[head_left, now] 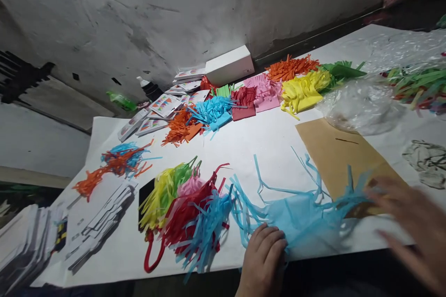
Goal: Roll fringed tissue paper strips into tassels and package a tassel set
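Note:
A sheet of blue tissue paper [294,218] with fringed ends lies near the table's front edge. My left hand [264,255] is closed on its near left side, the fingers curled together. My right hand [407,227], smeared by motion, is at the paper's right fringe with thumb and fingers apart; I cannot tell whether it touches the strips. To the left rests a row of tissue tassels: a yellow one [160,192], a pink one, a dark red one [181,216] and a blue one [205,227]. A red cord loop [153,260] sticks out below them.
Brown paper [343,158] lies under the right fringe. Folded fringed bundles, including a yellow one [303,93], line the back beside a white box [230,65] and printed packs [165,105]. Clear plastic [358,104] is at right. Flat white packs [101,218] lie left.

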Demonstrator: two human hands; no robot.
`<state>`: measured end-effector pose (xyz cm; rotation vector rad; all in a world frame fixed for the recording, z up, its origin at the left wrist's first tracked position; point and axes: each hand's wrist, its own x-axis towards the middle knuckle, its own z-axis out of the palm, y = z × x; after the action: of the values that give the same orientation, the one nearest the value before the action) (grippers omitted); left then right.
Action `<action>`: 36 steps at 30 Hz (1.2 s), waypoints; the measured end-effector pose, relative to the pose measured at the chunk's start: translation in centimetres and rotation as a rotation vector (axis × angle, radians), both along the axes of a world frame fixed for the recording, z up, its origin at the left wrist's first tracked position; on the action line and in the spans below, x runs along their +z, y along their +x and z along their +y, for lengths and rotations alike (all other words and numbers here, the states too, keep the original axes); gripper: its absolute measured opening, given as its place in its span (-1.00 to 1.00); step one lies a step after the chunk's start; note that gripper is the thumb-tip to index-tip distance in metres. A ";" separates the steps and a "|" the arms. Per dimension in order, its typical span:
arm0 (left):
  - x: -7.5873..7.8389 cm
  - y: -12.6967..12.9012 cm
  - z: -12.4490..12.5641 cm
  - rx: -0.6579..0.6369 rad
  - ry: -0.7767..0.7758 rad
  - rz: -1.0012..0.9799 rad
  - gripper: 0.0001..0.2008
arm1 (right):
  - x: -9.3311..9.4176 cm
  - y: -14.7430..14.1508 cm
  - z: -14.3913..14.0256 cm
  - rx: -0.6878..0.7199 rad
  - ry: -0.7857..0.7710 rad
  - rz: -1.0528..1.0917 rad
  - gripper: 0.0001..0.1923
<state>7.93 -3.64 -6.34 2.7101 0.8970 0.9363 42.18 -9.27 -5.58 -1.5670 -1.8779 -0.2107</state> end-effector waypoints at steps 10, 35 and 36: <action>1.0 0.0 0.4 0.048 -0.238 -0.028 -0.68 | -2.4 -9.3 2.5 0.474 -0.075 0.057 -0.67; 1.6 0.2 5.7 0.542 -0.584 0.078 -0.78 | -2.8 -10.8 3.7 0.385 0.089 -0.006 -0.68; 1.9 -0.5 5.8 0.602 -0.473 0.027 -0.76 | -2.9 -10.7 3.7 0.395 0.092 -0.018 -0.66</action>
<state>7.47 2.14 -4.49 2.0829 1.7369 0.6458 31.46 -5.55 -8.47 -1.1087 -2.1147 -0.1323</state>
